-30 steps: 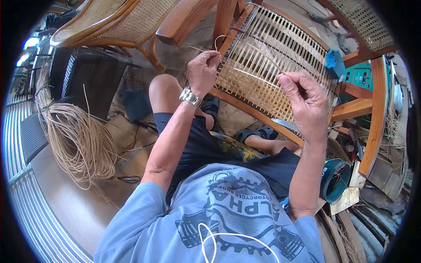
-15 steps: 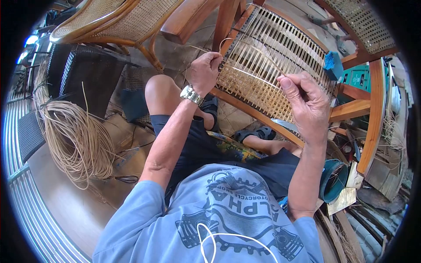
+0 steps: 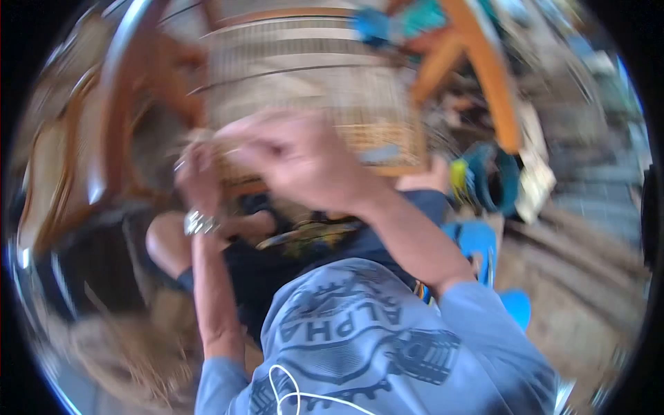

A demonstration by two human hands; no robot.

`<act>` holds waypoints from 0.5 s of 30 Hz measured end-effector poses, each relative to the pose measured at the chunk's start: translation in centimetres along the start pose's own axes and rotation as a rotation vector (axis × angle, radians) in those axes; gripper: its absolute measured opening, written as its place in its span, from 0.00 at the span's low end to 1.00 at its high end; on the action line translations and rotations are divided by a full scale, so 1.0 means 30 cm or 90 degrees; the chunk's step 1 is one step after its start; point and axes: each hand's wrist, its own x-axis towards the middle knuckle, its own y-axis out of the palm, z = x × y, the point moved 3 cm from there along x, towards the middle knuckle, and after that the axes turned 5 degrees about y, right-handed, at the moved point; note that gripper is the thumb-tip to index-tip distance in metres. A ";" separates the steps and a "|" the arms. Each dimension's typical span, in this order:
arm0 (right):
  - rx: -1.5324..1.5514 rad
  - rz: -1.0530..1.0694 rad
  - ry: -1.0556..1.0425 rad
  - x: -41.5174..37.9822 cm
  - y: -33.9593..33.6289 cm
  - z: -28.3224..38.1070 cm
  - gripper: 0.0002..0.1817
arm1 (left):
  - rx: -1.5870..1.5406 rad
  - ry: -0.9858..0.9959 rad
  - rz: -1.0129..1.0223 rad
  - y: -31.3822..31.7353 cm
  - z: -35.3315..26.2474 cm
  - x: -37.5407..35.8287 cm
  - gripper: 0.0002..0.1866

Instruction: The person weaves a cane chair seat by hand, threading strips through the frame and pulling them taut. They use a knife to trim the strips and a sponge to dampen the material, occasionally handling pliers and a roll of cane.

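A chair seat frame lies in front of me, with a band of woven cane [image 3: 384, 142] along its near edge and parallel strands [image 3: 297, 86] stretched beyond it. My left hand [image 3: 199, 169], with a metal watch on the wrist, is at the left side of the seat, fingers drawn together. Close beside it, my right hand [image 3: 297, 159] reaches across the seat, thumb and fingers pinched. Half a second ago both hands pinched a thin cane strand; motion blur now hides the strand itself. A blurred grey blade shape [image 3: 380, 153] rests on the woven part.
Wooden chair legs [image 3: 487, 76] rise on the right and left. A blue block [image 3: 370, 25] sits at the seat's far right corner. A dark teal bucket [image 3: 499, 181] stands right, near blue slippers [image 3: 481, 242] and wood scraps. Rattan chairs [image 3: 52, 173] are at the left.
My right hand has swung left across the seat to beside my left hand. The view has turned right, so the chair appears rotated and shifted left, and everything is blurred.
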 end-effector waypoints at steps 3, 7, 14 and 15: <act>-0.042 -0.003 -0.036 -0.030 0.002 0.005 0.10 | -0.159 -0.037 0.029 0.030 0.020 0.003 0.10; -0.044 -0.020 0.014 -0.051 0.006 0.023 0.09 | -0.224 -0.036 0.035 0.032 0.017 -0.007 0.10; -0.095 0.020 0.002 -0.038 -0.014 -0.021 0.08 | -0.283 -0.053 -0.002 0.010 0.041 0.007 0.10; -0.087 0.029 -0.013 -0.030 -0.012 -0.028 0.08 | -0.289 -0.053 -0.011 0.006 0.024 0.012 0.10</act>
